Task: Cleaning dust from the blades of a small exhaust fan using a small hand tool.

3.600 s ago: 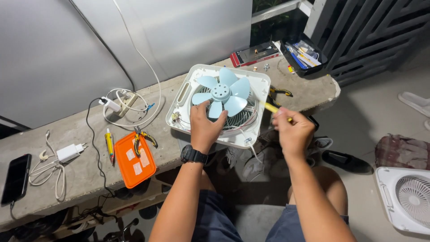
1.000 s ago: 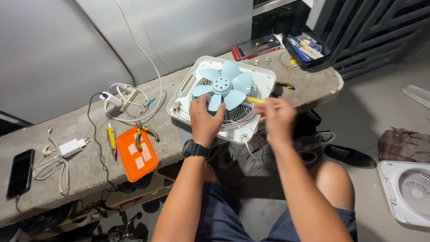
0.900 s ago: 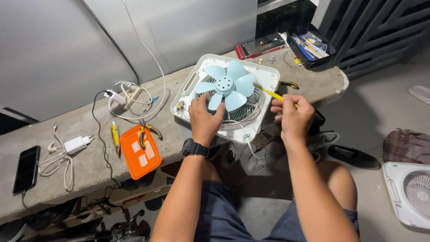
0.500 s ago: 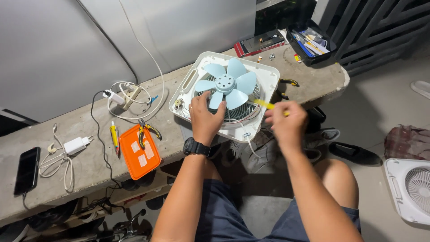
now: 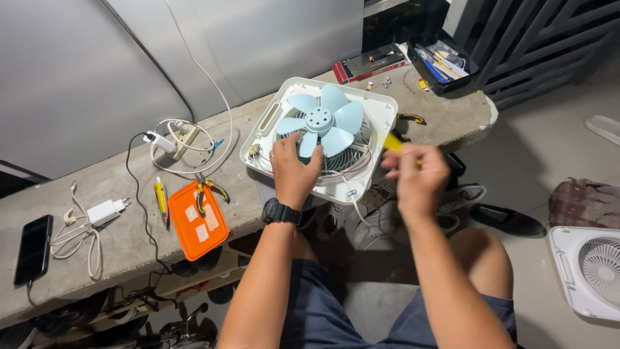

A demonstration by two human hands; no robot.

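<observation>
A white square fan housing lies flat on the concrete bench, with a pale blue fan blade in its middle over a wire grille. My left hand, with a black watch on the wrist, grips the housing's near edge and touches a blade. My right hand is blurred, just off the housing's right side, closed around a yellow-handled screwdriver whose handle pokes out toward the fan.
An orange box with pliers on it, a tester pen, a charger, a phone and a power strip lie on the bench. A tool tray sits far right. Another fan housing lies on the floor.
My right hand keeps shifting beside the fan's right edge with the screwdriver, moving slightly nearer and farther. My left hand stays on the housing.
</observation>
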